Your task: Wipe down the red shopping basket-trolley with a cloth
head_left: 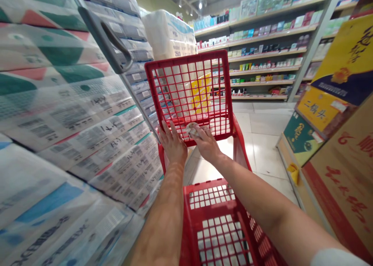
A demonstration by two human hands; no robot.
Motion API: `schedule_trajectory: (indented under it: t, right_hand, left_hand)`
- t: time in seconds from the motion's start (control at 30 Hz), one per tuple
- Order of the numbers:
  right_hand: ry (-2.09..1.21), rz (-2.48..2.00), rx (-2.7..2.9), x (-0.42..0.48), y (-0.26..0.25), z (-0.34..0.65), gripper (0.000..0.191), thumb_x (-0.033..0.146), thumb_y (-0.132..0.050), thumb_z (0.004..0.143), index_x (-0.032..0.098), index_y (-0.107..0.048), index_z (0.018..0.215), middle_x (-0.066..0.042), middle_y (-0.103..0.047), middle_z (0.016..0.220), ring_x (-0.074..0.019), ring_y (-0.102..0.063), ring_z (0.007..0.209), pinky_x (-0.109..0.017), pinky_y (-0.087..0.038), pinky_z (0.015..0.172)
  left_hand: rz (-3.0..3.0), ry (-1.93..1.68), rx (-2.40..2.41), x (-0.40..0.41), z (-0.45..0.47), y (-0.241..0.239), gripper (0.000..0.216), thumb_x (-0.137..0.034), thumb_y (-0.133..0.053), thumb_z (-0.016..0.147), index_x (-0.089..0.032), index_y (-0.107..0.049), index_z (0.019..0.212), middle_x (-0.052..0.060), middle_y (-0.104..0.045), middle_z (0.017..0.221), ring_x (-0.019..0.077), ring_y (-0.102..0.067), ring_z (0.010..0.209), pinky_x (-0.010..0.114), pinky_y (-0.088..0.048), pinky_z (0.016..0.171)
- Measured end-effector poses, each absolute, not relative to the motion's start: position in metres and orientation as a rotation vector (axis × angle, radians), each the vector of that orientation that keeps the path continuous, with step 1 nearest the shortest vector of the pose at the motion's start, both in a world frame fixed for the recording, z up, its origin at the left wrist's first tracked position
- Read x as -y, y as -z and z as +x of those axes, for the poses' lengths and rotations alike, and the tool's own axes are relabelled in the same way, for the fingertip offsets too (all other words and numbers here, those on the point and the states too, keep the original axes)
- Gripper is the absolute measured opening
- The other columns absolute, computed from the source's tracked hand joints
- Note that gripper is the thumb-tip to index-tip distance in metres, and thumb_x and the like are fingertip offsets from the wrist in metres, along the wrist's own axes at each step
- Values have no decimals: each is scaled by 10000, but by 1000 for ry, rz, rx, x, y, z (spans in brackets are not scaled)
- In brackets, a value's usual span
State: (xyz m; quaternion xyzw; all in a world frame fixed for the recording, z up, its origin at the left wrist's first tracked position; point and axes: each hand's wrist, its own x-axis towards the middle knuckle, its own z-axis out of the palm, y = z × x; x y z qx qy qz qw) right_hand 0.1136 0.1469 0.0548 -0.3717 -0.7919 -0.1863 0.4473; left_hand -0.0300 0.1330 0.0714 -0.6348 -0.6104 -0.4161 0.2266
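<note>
A red plastic shopping cart basket [211, 204] with lattice walls stands in front of me, its far lattice panel [229, 87] raised. My left hand [174, 143] lies against the lower left corner of that panel, fingers stretched out. In my right hand [207, 145] is a crumpled whitish cloth [191, 130], pressed to the panel's lower edge. Whether it is cloth or tissue is hard to tell. A grey pull handle [101, 40] on a metal rod slants up at the left of the panel.
Stacked paper packs [72, 114] rise close on the left. Behind the panel stand wrapped tissue bundles [171, 29] and a yellow pack [201, 93]. Shelves of boxed goods [262, 52] line the back. Cartons [340, 172] crowd the right side, beside a tiled floor [259, 141].
</note>
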Motion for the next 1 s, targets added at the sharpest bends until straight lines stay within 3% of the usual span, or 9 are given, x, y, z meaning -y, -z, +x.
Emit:
schedule_trajectory:
  t: [0.5,0.77,1.0]
  right_hand:
    - [449,-936,1967,-144,-52,111,355,133,-493,922,252,-630,1228,-50,-505,1394,-234,-467,1232,-411,-429,1060]
    - [445,-880,2007,-145,-47,106,400,132,-458,941,232,-556,1315,-64,-509,1391,-220,-457,1256,-380,-426,1057]
    - [422,-944,1986,-140,-63,114,328,207,-425,974,233,-646,1214,-35,-571,1314,-236,-495,1177,-358,-458,1015]
  left_hand:
    - [-1799,1186,1657,-134,-32,-70,620,-162,-352,905,-114,-175,1498,144,-55,1587,274,108,1447,552,-100,1179]
    - [-1804,1220,1637,-135,-34,-70,608,-182,-353,915,-103,-186,1494,135,-58,1589,262,135,1445,529,-82,1190]
    - [-1817,1129,1606,-130,-32,-73,577,-174,-305,939,-35,-179,1485,174,-24,1584,295,151,1437,503,-44,1199]
